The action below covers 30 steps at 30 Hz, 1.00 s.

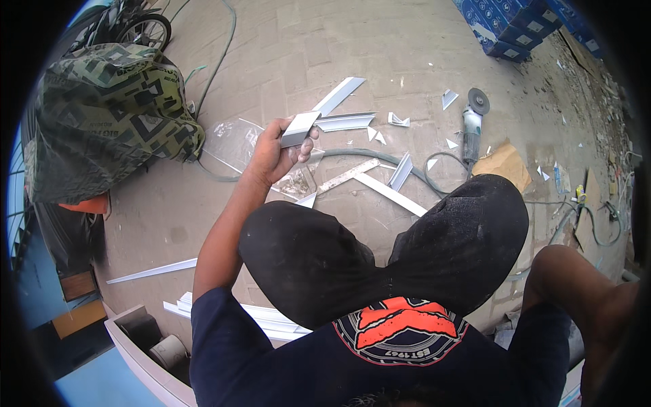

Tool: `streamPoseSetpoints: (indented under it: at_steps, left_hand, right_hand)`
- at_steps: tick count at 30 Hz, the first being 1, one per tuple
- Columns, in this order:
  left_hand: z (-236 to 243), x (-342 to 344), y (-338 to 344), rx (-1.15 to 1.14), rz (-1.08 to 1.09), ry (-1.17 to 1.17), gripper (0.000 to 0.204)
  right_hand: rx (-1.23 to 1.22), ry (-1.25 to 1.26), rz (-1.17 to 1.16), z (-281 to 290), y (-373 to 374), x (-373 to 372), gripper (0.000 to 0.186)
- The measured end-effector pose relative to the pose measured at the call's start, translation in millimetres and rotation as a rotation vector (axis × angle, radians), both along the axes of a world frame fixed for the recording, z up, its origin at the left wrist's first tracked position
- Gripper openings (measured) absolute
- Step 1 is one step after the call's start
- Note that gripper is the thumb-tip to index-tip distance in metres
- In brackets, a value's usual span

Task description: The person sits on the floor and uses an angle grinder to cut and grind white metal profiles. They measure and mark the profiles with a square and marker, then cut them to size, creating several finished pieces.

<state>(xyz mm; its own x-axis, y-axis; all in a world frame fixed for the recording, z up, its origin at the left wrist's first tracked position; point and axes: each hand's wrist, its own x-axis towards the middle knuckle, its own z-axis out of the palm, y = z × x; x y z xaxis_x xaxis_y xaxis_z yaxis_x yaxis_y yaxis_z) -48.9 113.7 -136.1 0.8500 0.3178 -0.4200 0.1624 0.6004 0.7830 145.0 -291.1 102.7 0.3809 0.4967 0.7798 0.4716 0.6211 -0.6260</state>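
Observation:
My left hand (274, 157) is closed around a short white-and-grey piece of moulding (299, 129) with slanted ends, held above the floor in front of my knees. Just beyond it lie a longer white moulding strip (341, 95) and a second strip (347, 122) with a mitred end. My right arm (573, 281) is bent sharply at the right side, and its hand is out of the picture. Nearer my knees are a thin white strip (391, 194), a dirty flat stick (348, 175) and a short grooved moulding piece (401, 171).
An angle grinder (472, 129) lies at the right, beside brown paper (503, 165) and several white offcuts (449, 99). Clear plastic wrap (234, 144) lies near my left hand. A patterned cover (102, 112) stands left, blue boxes (508, 27) far right. More mouldings (271, 319) lie behind my left arm.

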Motion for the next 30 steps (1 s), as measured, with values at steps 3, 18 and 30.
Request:
streamPoseSetpoints:
  at_steps: [3,18,30]
  left_hand:
    - [45,17,2,0.048,-0.069,0.001,0.055]
    - [129,71,-136,-0.122,-0.536,-0.223,0.053]
    - [163,56,-162,0.243,-0.179,-0.184,0.054]
  right_hand:
    - [-0.034,0.109,-0.082,-14,-5,-8,0.017]
    - [-0.113,0.107,-0.252,-88,62,-86,0.022]
    - [0.028,-0.072,-0.538,-88,77,-80,0.022]
